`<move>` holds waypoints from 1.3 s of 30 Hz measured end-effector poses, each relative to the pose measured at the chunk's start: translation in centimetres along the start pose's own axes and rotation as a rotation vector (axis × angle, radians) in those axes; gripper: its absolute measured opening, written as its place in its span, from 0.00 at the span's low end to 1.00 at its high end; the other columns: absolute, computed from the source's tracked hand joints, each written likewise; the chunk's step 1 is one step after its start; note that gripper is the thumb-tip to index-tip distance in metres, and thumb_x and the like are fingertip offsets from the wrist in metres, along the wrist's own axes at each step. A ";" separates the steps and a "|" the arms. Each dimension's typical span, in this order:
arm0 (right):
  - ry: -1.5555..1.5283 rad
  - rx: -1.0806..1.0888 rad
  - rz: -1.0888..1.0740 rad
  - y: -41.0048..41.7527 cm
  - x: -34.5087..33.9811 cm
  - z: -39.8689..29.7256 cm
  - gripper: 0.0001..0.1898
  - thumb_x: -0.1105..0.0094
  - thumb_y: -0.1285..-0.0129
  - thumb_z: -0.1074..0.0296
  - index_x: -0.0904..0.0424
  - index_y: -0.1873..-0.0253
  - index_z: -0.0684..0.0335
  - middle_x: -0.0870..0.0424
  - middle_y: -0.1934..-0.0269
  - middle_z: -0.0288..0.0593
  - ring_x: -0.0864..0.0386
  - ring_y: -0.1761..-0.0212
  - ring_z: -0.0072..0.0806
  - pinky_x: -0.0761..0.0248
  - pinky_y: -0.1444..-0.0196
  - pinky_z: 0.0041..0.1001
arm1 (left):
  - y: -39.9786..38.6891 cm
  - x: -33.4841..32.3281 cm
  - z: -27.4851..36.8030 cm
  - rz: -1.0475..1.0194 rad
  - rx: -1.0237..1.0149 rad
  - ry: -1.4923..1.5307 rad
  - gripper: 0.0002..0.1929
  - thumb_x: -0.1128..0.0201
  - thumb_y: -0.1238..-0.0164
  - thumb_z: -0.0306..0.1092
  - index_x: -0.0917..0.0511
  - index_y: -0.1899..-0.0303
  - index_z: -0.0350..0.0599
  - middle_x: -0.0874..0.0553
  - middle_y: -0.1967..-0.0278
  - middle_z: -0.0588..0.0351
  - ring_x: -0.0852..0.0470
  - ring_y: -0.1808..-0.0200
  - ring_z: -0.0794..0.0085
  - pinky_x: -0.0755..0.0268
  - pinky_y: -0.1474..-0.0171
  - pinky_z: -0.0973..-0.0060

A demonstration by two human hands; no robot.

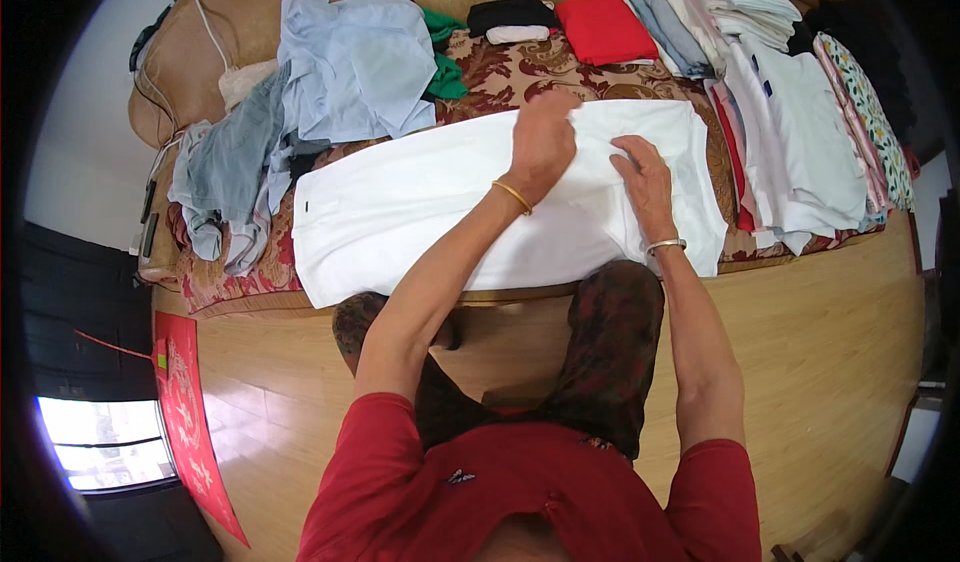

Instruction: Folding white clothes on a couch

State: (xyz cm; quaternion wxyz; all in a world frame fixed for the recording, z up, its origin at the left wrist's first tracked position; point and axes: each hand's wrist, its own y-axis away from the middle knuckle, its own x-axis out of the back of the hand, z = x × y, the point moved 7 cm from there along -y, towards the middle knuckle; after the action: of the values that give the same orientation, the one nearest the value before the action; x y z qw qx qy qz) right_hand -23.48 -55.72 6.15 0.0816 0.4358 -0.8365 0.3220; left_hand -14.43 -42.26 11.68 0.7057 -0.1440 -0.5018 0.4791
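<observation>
A white garment lies spread across the front of the sofa seat, with a small dark tag near its left end. Its exact kind is hard to settle. My left hand, with a gold bangle at the wrist, is over the garment's far edge. Those fingertips are blurred and partly hidden, so any grip on the cloth is unclear. To the right, my right hand wears a silver bangle. Its fingers are apart and bent over the white cloth, which is creased around it.
Patterned sofa seat carries everything. A light blue shirt and grey-blue clothes lie loosely at left. Folded red cloth and black cloth sit behind. Stacked white clothes stand at right. My knees touch the seat's front.
</observation>
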 end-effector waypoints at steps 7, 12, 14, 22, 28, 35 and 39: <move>-0.032 -0.024 0.011 0.0 0.1 0.5 0.11 0.40 0.44 0.71 0.21 0.56 0.64 0.20 0.54 0.44 0.24 0.51 0.40 0.32 0.48 0.30 | 6.8 -2.4 2.1 -0.315 -0.149 -0.298 0.24 0.40 0.37 0.42 0.30 0.44 0.38 0.28 0.41 0.43 0.33 0.36 0.55 0.43 0.38 0.53; -0.330 -0.320 -0.075 -0.3 -0.3 3.1 0.13 0.42 0.42 0.75 0.20 0.52 0.66 0.17 0.54 0.39 0.23 0.54 0.22 0.32 0.51 0.18 | 7.6 -0.5 2.5 -0.234 -0.098 -0.333 0.22 0.40 0.37 0.40 0.29 0.46 0.38 0.28 0.42 0.44 0.33 0.38 0.53 0.44 0.37 0.52; -0.441 -0.357 0.013 -0.5 1.6 3.5 0.12 0.44 0.42 0.77 0.19 0.53 0.66 0.16 0.56 0.39 0.22 0.56 0.23 0.31 0.52 0.20 | 7.7 0.2 4.5 -0.274 -0.221 -0.327 0.17 0.40 0.41 0.32 0.28 0.50 0.38 0.27 0.44 0.45 0.31 0.40 0.54 0.43 0.38 0.54; 0.168 0.057 0.346 6.7 10.0 -0.2 0.07 0.47 0.38 0.75 0.19 0.59 0.68 0.16 0.66 0.40 0.22 0.63 0.20 0.30 0.58 0.19 | 8.7 -2.1 6.4 -0.377 -0.410 -0.276 0.13 0.42 0.50 0.23 0.26 0.59 0.41 0.24 0.53 0.50 0.26 0.51 0.60 0.36 0.48 0.63; -0.029 -0.304 0.312 11.3 11.9 3.8 0.07 0.45 0.39 0.75 0.21 0.58 0.69 0.20 0.70 0.39 0.25 0.73 0.18 0.30 0.67 0.21 | 6.9 -1.7 6.0 -0.293 -0.264 -0.165 0.08 0.42 0.47 0.23 0.24 0.64 0.42 0.20 0.61 0.55 0.24 0.59 0.62 0.34 0.55 0.67; -0.030 -0.264 0.258 7.4 10.8 2.0 0.11 0.43 0.41 0.71 0.22 0.55 0.70 0.19 0.69 0.44 0.23 0.76 0.25 0.30 0.70 0.24 | 7.6 -0.6 6.4 -0.257 -0.422 -0.179 0.09 0.41 0.48 0.25 0.25 0.63 0.42 0.21 0.65 0.55 0.24 0.63 0.64 0.33 0.56 0.69; 0.095 -0.364 0.057 5.3 9.8 2.2 0.15 0.40 0.45 0.68 0.22 0.53 0.69 0.18 0.67 0.48 0.21 0.72 0.32 0.29 0.67 0.27 | 8.7 -1.3 7.7 -0.419 -0.618 -0.142 0.09 0.41 0.51 0.26 0.25 0.65 0.42 0.23 0.68 0.56 0.25 0.64 0.65 0.33 0.56 0.69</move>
State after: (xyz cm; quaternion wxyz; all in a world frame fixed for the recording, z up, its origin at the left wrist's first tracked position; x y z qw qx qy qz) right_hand -33.25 -61.49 6.00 0.1890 0.3742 -0.8882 0.1879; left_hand -25.62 -41.11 8.46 0.6750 -0.2106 -0.6890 0.1590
